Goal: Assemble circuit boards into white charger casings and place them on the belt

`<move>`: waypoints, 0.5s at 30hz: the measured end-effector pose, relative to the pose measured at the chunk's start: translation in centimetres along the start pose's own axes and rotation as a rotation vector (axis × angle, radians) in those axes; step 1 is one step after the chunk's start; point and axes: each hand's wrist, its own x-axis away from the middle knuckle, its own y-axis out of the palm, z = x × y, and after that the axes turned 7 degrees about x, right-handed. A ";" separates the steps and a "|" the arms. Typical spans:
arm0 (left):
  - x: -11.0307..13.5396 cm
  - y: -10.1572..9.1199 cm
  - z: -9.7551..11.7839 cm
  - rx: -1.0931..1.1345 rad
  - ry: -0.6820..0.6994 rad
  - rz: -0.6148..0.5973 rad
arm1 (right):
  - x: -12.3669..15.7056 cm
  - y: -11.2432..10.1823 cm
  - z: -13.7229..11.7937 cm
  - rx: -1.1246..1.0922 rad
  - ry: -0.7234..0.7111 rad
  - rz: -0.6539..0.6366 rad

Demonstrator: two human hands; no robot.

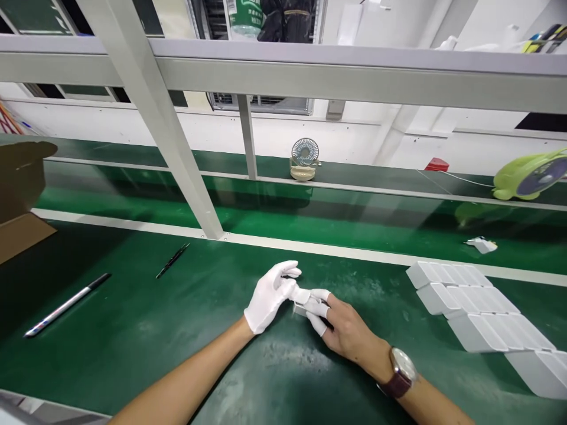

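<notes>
My left hand, in a white glove, is near the middle of the green table. Its thumb and forefinger close together against the fingertips of my right hand, and its other fingers are held out. What they pinch is hidden. My right hand has white covers on its fingertips and a watch on the wrist. It grips a small pale, shiny block-like piece, mostly covered by the fingers. The two hands meet just above the table.
White divided trays stand in a stepped row at the right. A marker and a black pen lie left. An open cardboard box is at the left edge. A slanting post rises behind; a small fan stands beyond.
</notes>
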 end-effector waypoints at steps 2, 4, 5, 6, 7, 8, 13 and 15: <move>0.0 0.3 0.0 -0.081 -0.047 -0.008 | 0.4 0.5 0.2 -0.011 0.003 0.022; 0.1 0.6 0.0 -0.131 -0.097 -0.020 | 0.7 0.7 0.3 -0.017 0.011 0.069; 0.1 0.7 0.1 -0.137 -0.116 -0.028 | 0.8 0.7 0.3 -0.022 0.029 0.086; 0.1 0.8 0.1 -0.132 -0.128 -0.031 | 0.8 0.7 0.3 -0.027 0.052 0.099; 0.1 0.9 0.1 -0.120 -0.136 -0.026 | 0.8 0.6 0.2 -0.036 0.074 0.107; 0.1 0.9 0.1 -0.107 -0.144 -0.017 | 0.8 0.6 0.2 -0.043 0.092 0.112; 0.1 1.2 0.1 -0.062 -0.182 0.013 | 0.1 0.1 -0.3 0.017 0.110 0.009; 0.1 1.3 0.1 -0.056 -0.188 0.011 | -0.1 -0.1 -0.4 0.041 0.099 -0.024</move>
